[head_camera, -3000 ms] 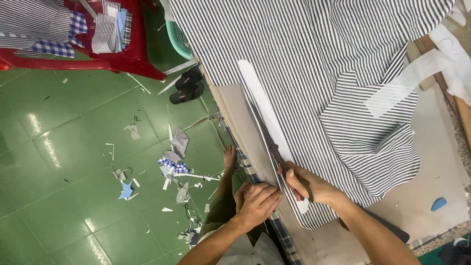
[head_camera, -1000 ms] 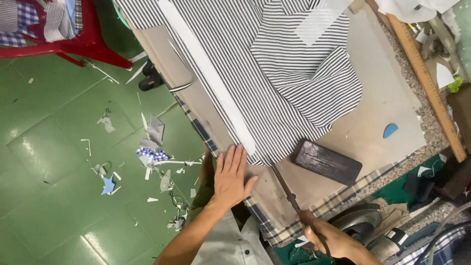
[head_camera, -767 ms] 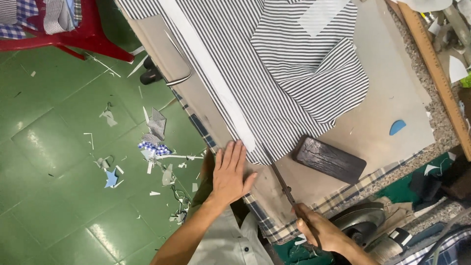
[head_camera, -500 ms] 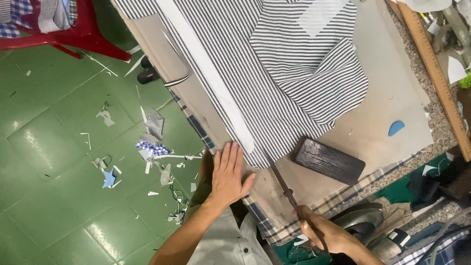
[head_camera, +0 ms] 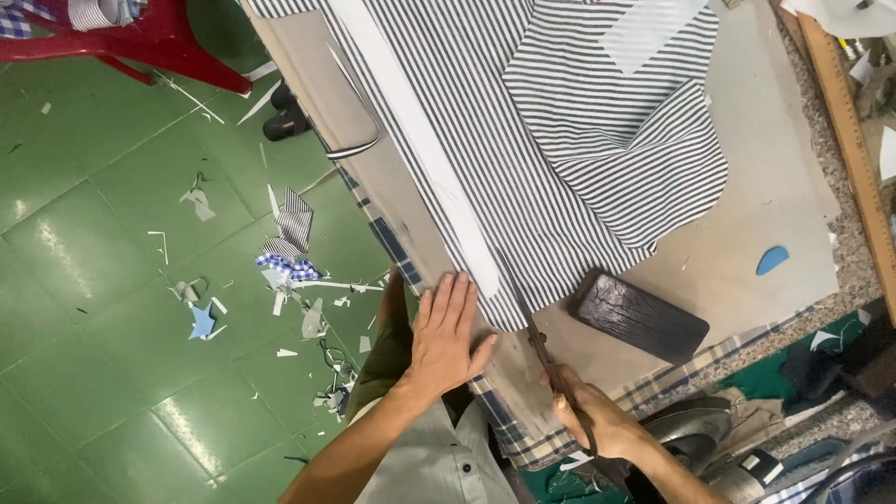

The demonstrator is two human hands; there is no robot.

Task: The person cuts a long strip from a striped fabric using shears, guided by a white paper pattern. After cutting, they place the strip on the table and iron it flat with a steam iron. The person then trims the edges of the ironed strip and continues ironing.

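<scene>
A black-and-white striped fabric [head_camera: 523, 140] lies spread over a beige cutting board [head_camera: 775, 215]. A long white paper pattern strip [head_camera: 420, 149] runs along its left side. My left hand [head_camera: 448, 331] lies flat, fingers apart, at the near edge of the fabric and the strip's end. My right hand [head_camera: 593, 420] grips the handles of dark scissors [head_camera: 541, 350], whose blades point into the fabric's near edge just right of the strip. A folded striped piece [head_camera: 625, 121] rests on top of the fabric.
A dark rectangular weight [head_camera: 639, 317] sits on the board right of the scissors. A blue chalk piece [head_camera: 773, 259] and a wooden ruler [head_camera: 849, 140] lie at the right. A red plastic chair [head_camera: 140, 42] and several fabric scraps [head_camera: 289, 271] are on the green floor.
My right hand has brought the scissors up from below the table edge to the fabric's near edge. My left hand stays flat by the strip. The view has shifted slightly.
</scene>
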